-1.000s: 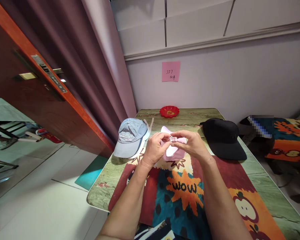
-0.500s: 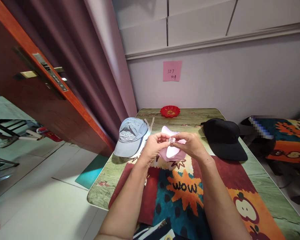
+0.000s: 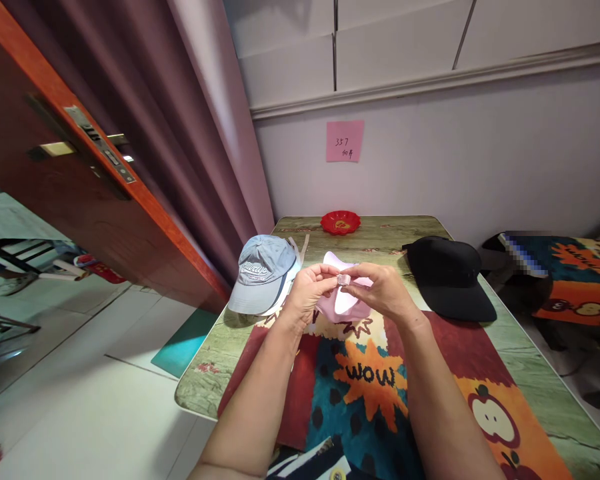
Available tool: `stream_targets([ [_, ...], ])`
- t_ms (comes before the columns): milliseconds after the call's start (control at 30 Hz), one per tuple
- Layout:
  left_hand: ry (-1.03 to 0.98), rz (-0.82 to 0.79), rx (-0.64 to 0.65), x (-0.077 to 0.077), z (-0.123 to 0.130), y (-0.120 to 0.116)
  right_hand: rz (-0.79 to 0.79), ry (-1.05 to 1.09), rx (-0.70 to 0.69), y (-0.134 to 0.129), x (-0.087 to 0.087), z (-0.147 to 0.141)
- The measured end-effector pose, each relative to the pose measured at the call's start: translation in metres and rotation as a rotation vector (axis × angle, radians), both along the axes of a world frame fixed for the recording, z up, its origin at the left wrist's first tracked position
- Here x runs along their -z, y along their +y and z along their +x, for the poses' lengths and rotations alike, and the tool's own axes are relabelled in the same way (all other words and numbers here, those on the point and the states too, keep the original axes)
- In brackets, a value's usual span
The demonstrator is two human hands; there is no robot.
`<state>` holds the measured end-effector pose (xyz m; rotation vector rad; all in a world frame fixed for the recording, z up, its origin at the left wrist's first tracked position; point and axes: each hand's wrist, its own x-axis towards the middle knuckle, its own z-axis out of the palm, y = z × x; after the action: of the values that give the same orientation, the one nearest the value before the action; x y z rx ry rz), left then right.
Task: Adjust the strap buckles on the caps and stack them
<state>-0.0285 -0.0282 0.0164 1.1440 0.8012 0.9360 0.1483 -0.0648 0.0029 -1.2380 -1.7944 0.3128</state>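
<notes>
Left hand (image 3: pixel 307 293), right hand (image 3: pixel 387 290): fingers of both pinch one small, glossy, translucent piece (image 3: pixel 345 280) (detail too tiny to read) | place: between hands, over smooth, curvy-edged pink item (image 3: pixel 347 304) | desk (image 3: pixel 200 390): wood-grain patterned

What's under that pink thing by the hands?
The patterned mat shows just past the near edge of the pink thing; whatever lies directly underneath is covered and can't be seen.

Beyond the left hand (image 3: pixel 306 295) rises a pale wall (image 3: pixel 455 153) below white panels (image 3: pixel 395 53); left of it are a mauve curtain (image 3: pixel 205 147), an open brown door (image 3: pixel 40 187) and pale floor tiles (image 3: pixel 90 413).
</notes>
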Motion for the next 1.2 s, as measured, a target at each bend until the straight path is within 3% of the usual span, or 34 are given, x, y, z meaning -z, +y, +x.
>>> stream_targets([
  [200,0.024,0.022,-0.085,-0.002,0.004,-0.002,0.073,-0.107,0.078,0.003,0.005,-0.005],
  [367,0.086,0.1,-0.142,0.005,0.005,0.001,0.106,-0.14,0.133,0.002,0.005,-0.006],
  [667,0.247,0.323,-0.304,0.02,-0.009,0.015,0.11,-0.112,0.154,-0.001,0.001,-0.002],
  [867,0.396,0.452,-0.357,0.013,-0.01,0.012,0.066,-0.093,0.097,-0.001,0.001,-0.003],
  [1000,0.466,0.616,-0.152,0.004,-0.009,0.006,0.036,-0.056,0.038,-0.001,0.0,-0.007],
  [1067,0.463,0.599,-0.026,0.003,-0.009,0.005,0.008,-0.035,0.027,-0.001,0.0,-0.006],
  [1200,0.402,0.503,0.048,0.008,-0.012,0.007,-0.19,0.009,-0.033,-0.001,0.0,0.002],
])
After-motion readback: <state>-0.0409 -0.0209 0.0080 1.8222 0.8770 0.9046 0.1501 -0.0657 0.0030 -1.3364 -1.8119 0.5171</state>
